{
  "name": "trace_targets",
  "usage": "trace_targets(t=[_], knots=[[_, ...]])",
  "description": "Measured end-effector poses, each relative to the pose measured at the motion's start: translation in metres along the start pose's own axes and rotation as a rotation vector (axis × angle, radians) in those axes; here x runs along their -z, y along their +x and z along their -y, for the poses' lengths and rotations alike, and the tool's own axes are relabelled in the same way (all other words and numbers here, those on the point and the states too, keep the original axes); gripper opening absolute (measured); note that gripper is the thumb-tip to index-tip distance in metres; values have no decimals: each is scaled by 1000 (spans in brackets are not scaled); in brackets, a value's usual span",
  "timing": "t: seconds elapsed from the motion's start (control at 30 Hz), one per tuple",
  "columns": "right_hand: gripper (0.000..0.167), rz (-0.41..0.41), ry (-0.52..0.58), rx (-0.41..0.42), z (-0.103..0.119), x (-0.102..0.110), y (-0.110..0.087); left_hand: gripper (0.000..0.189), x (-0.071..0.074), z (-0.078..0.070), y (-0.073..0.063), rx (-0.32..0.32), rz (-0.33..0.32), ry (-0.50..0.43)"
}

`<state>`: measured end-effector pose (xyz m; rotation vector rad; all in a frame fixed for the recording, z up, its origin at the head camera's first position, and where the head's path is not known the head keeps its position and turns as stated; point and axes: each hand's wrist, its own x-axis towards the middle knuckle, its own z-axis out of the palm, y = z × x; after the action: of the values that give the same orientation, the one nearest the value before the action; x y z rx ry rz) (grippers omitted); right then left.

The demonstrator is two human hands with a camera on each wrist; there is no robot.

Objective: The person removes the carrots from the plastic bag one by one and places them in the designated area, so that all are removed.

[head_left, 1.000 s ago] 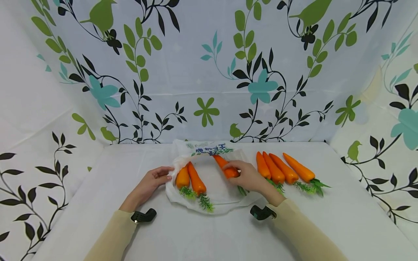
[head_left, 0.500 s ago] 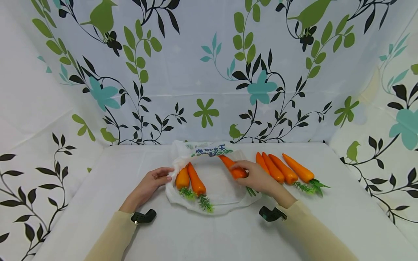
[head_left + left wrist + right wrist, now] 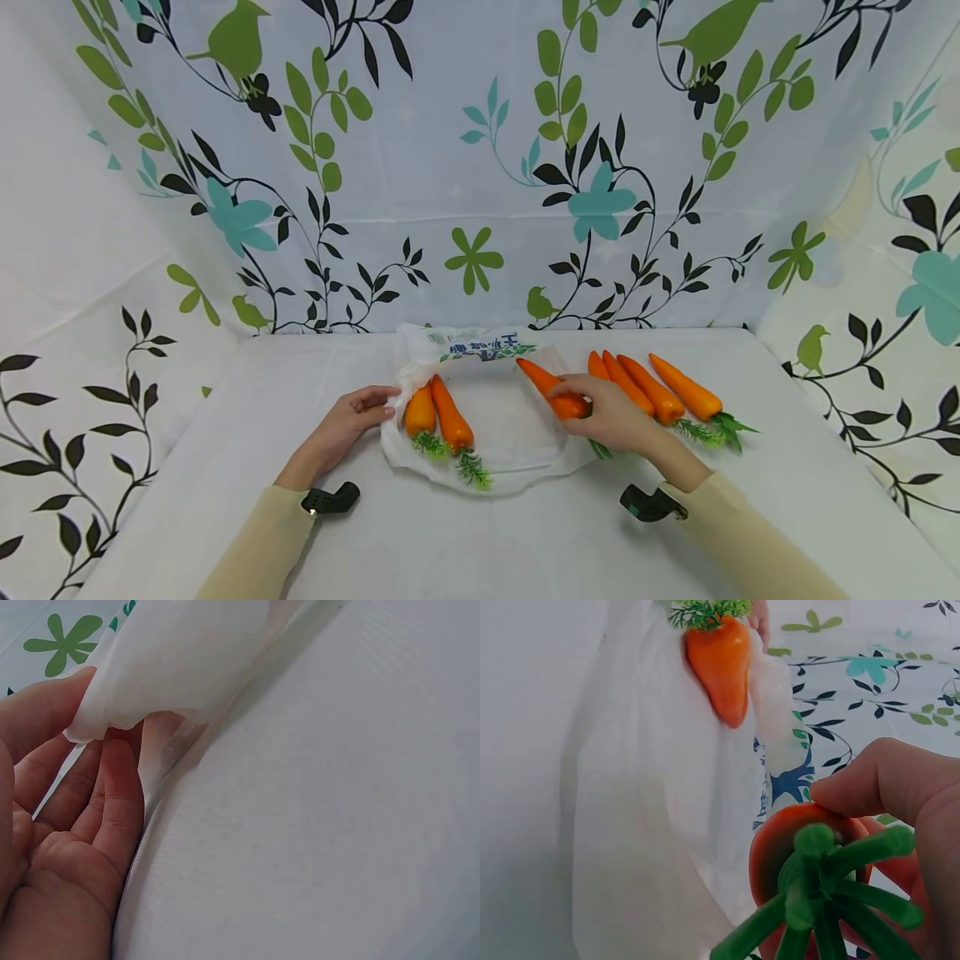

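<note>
Seven carrots, one bag and two bare hands were counted. One glossy orange tapered carrot [image 3: 538,379] was held in the right hand [image 3: 615,417]; thumb and fingers were closed around its thick end, with no more gap than the carrot's width. Two smooth orange carrots with feathery green tops [image 3: 452,417] were positioned left of this grip, on the thin white translucent plastic bag [image 3: 502,421]. Four slender orange carrots [image 3: 663,400] were arranged side by side to the right of the grip, the nearest being partly covered by the hand.

The held carrot was located above the right part of the bag; its narrow tip was directed away from the person and to the left. Its rounded shoulder was topped by a cluster of thick, smooth green stalks [image 3: 817,896]. Whether the bag was touched by it could not be told.

The edge of the bag was pinched in the left hand [image 3: 352,425], the thumb being placed against the fingers with only the film between. The film was wrinkled, and blue and green print was carried on its far portion. Both hands were positioned over a white cloth-covered table [image 3: 480,550].
</note>
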<state>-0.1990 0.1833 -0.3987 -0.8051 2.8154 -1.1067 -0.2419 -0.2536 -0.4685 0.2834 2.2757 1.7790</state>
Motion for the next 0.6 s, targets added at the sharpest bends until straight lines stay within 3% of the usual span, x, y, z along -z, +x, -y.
trace_targets(t=[0.6], knots=[[38, -64, -84, -40, -23, 24, -36, 49, 0, 2, 2, 13, -19, -5]])
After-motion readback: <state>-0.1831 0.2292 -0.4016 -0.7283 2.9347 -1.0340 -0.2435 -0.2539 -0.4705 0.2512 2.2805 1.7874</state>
